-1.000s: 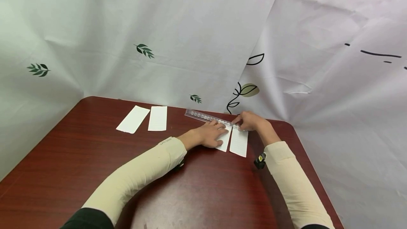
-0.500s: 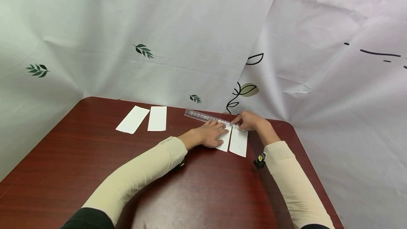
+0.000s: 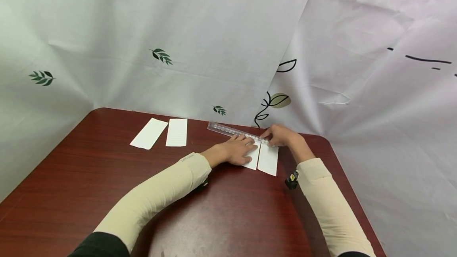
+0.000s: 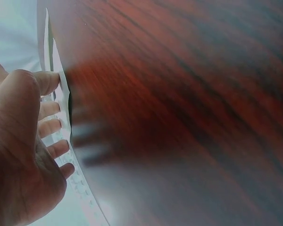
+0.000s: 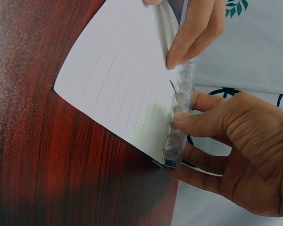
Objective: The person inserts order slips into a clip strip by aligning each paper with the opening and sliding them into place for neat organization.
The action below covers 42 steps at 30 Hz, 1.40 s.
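A clear plastic ruler [image 3: 228,129] with a row of round shapes along it lies slantwise near the table's far edge. Its edge overlaps the top of two white lined paper pieces, the left piece [image 3: 252,161] and the right piece [image 3: 267,158], with a narrow gap between them. My left hand [image 3: 236,150] rests with spread fingers on the left piece, fingertips right at the ruler. My right hand [image 3: 280,135] pinches the ruler's right end; in the right wrist view the thumb [image 5: 184,120] presses on top and the other fingers reach behind its far edge.
Two more white paper strips, one tilted [image 3: 149,134] and one straighter [image 3: 176,133], lie at the back left of the dark red table [image 3: 214,217]. A pale curtain [image 3: 200,50] with leaf prints hangs right behind the table's far edge.
The left hand has shifted very slightly right, and the left paper piece's lower end has moved a little nearer the right piece. The right hand and ruler look unchanged.
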Tool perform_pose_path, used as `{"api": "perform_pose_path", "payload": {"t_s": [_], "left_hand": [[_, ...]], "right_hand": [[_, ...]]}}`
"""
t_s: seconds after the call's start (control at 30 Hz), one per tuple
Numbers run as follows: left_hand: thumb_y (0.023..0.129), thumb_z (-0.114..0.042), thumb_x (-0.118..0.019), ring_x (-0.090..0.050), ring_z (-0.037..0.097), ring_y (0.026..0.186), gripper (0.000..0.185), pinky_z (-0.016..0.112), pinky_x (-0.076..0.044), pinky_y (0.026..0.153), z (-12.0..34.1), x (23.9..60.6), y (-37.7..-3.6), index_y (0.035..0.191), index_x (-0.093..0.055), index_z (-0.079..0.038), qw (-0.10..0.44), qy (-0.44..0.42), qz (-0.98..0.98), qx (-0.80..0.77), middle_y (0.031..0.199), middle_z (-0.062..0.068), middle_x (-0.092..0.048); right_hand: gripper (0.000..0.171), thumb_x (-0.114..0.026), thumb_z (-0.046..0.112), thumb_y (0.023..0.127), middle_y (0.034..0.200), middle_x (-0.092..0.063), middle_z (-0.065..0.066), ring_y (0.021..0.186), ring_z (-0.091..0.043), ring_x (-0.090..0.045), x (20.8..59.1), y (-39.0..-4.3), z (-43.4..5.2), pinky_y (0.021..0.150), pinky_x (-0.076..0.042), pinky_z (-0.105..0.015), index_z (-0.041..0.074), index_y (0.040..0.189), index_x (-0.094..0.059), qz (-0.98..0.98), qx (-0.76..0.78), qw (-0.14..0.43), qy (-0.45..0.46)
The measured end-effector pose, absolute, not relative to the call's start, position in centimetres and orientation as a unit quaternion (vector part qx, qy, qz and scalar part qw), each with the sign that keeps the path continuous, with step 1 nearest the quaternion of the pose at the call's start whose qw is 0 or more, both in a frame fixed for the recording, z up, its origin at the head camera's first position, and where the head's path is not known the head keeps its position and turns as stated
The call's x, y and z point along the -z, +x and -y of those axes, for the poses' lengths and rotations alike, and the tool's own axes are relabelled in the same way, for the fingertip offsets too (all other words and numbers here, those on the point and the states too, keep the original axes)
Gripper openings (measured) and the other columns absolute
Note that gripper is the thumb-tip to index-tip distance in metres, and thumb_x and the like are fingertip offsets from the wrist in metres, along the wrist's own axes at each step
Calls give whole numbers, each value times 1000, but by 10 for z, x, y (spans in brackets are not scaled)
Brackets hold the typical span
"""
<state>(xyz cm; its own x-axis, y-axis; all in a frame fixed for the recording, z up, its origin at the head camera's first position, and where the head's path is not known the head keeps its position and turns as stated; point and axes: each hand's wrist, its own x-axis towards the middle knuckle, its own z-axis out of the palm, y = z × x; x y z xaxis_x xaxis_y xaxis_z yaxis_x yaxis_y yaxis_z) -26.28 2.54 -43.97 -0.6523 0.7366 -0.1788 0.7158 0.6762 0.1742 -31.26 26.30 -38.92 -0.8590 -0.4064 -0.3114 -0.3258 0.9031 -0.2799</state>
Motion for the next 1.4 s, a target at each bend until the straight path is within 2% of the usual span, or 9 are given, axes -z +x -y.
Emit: {"api": "perform_pose_path", "payload": {"t_s": [0.3,0.57,0.63,0.7,0.8,0.87,0.93,1.13,1.4], "left_hand": [[118,-44,-48,-28,31,172,64,60,-21,142,-27,438,-263,178,-37,-25,122,399,-908,-37,185,1,-34],[119,-45,-49,-28,32,171,64,60,-21,141,-30,439,-265,178,-37,-24,127,401,-906,-41,185,2,-34],[118,-53,-45,-28,30,171,68,59,-21,142,-31,461,-279,179,-34,-25,111,408,-905,-42,185,1,-33],[118,-53,-45,-28,30,171,68,60,-21,141,-30,462,-279,179,-35,-25,113,408,-905,-51,184,2,-34],[119,-54,-43,-26,31,173,67,60,-18,142,-27,462,-277,179,-33,-26,113,405,-905,-61,185,2,-33],[120,-46,-45,-24,34,175,64,62,-17,143,-21,440,-262,179,-34,-25,128,393,-908,-69,186,4,-32],[121,-48,-43,-22,34,176,63,62,-15,143,-16,439,-262,180,-33,-27,125,387,-911,-70,187,4,-30],[121,-47,-44,-26,39,173,61,67,-17,141,9,440,-264,177,-39,-25,101,376,-917,-86,184,8,-37],[121,-46,-46,-42,40,160,56,67,-25,135,43,452,-279,168,-54,-17,19,359,-926,-117,166,13,-55]], "right_hand": [[56,-74,-6,81,110,-78,-9,87,-20,-54,390,-312,-263,73,-43,-27,9,134,-84,-960,101,179,-191],[55,-75,-6,82,122,-79,-13,89,-22,-55,391,-312,-263,74,-44,-28,10,135,-84,-963,94,172,-186],[56,-74,-6,82,121,-78,-13,91,-23,-55,391,-312,-264,75,-44,-28,10,135,-84,-963,93,172,-185],[55,-74,-6,83,121,-78,-13,92,-23,-56,391,-312,-264,76,-44,-29,10,135,-84,-963,94,172,-184],[54,-75,-5,84,121,-78,-12,94,-23,-57,391,-312,-264,78,-46,-30,10,135,-84,-964,92,172,-183],[52,-77,-4,86,120,-80,-11,96,-23,-58,392,-312,-263,81,-47,-31,11,134,-84,-964,90,170,-183],[50,-77,-3,87,119,-81,-10,96,-22,-59,392,-313,-263,82,-48,-30,12,134,-84,-964,90,171,-184],[55,-74,-7,84,120,-80,-11,94,-21,-57,393,-313,-262,74,-47,-26,11,135,-84,-960,103,181,-186],[55,-73,-6,86,125,-77,-14,94,-22,-55,395,-314,-267,69,-45,-25,12,137,-83,-960,108,181,-187]]}}
